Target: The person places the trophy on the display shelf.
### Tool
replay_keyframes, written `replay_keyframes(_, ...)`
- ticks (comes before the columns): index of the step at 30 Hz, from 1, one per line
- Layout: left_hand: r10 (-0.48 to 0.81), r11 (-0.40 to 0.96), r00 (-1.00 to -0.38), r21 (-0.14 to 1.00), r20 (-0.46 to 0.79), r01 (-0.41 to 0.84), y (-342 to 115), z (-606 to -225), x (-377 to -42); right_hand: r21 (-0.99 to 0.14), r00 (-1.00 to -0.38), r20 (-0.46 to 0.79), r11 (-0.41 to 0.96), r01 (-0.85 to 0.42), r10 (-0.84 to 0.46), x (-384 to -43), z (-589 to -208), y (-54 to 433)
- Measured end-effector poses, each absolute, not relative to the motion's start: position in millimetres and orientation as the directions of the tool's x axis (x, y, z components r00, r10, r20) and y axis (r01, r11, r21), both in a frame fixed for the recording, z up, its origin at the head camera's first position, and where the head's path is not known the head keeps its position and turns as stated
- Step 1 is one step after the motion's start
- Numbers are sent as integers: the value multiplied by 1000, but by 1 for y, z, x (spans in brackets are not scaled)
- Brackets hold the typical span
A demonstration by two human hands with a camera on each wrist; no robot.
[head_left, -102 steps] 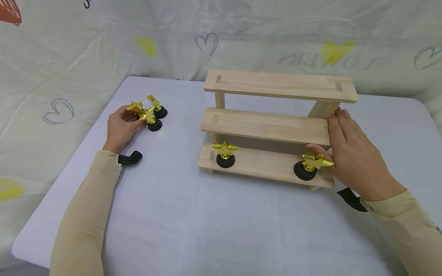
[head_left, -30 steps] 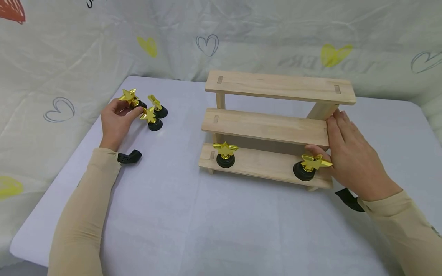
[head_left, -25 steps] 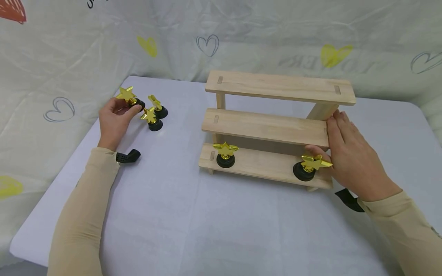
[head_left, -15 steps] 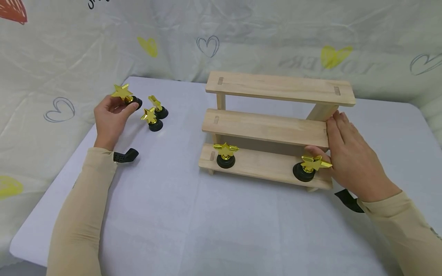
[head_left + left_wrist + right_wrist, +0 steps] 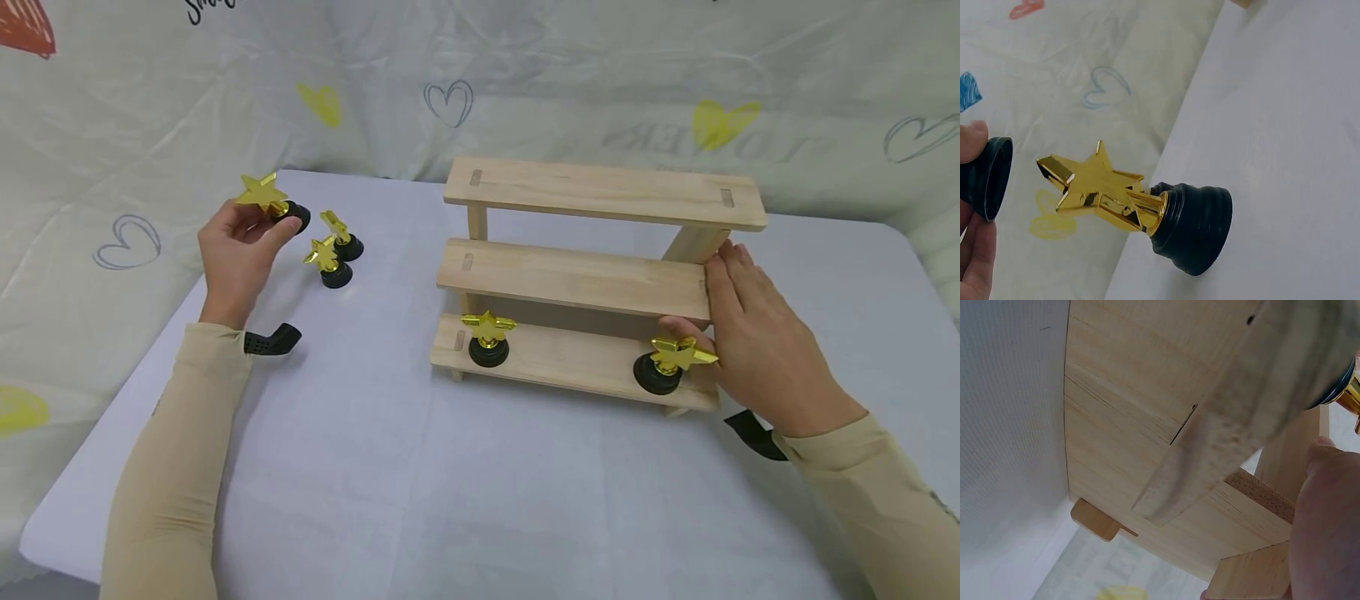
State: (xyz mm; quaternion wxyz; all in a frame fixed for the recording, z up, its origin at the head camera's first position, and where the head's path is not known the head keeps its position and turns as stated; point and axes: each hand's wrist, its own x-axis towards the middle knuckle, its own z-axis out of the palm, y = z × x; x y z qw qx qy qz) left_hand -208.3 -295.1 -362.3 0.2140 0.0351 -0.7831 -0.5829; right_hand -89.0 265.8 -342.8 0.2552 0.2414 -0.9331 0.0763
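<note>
My left hand [image 5: 238, 254] pinches a gold star trophy [image 5: 262, 193] by its black base, tilted above the table's left side; in the left wrist view that base [image 5: 985, 178] shows its hollow underside. Just right of it, two more star trophies stand close together, the nearer trophy [image 5: 324, 257] in front of the farther trophy [image 5: 343, 237]. My right hand [image 5: 772, 346] lies with straight fingers along the right side of a three-tier wooden shelf [image 5: 570, 277], thumb toward the front. On the bottom tier stand a left trophy [image 5: 488, 337] and a right trophy [image 5: 667, 364], beside my thumb.
The white table [image 5: 420, 492] carries everything. Behind it hangs a pale curtain [image 5: 540, 75] printed with hearts. In the right wrist view, the shelf's wooden end panel [image 5: 1122, 425] fills much of the picture.
My left hand has lifted the trophy away from the other two, moving left and back, and the trophy has tipped over in the fingers. The right hand and shelf stay in place.
</note>
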Motion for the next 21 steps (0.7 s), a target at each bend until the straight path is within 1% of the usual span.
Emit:
replay_keyframes(5, -278, 275, -905, 929, 323, 247, -287, -358, -206, -16, -747, 519, 869, -495, -416, -90, -343, 266)
replay_keyframes(10, -262, 272, -904, 925, 338, 267, -281, -352, -204, -17, -756, 507, 872, -490, -415, -90, -343, 265)
replay_keyframes(14, -254, 224, -903, 929, 346, 293, -278, -348, -201, -30, -769, 493, 876, -482, -406, -90, -344, 262)
replay_keyframes(21, -202, 152, -898, 918, 392, 366, -267, -348, -199, -49, -759, 494, 857, -513, -425, -95, -347, 257)
